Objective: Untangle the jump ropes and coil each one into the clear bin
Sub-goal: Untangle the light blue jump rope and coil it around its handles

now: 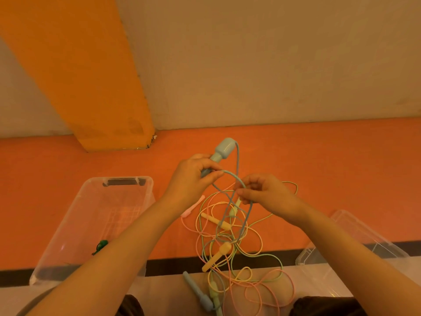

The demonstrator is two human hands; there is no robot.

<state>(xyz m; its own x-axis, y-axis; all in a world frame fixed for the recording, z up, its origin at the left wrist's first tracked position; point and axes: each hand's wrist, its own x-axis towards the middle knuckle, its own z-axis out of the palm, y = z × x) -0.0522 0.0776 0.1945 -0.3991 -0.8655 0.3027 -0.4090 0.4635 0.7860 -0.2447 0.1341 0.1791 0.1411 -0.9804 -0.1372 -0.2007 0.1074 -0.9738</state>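
Left hand [192, 176] grips the blue handle [222, 151] at frame centre; right hand [265, 192] beside it pinches the blue rope [234, 179]. Below them lies the tangle of ropes [234, 242]; the clear bin [95, 220] sits lower left.

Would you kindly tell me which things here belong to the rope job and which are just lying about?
Job:
blue rope, its handle held by left hand, cord pinched by right hand
tangled ropes
clear bin

Lying about:
second clear container
green item in bin
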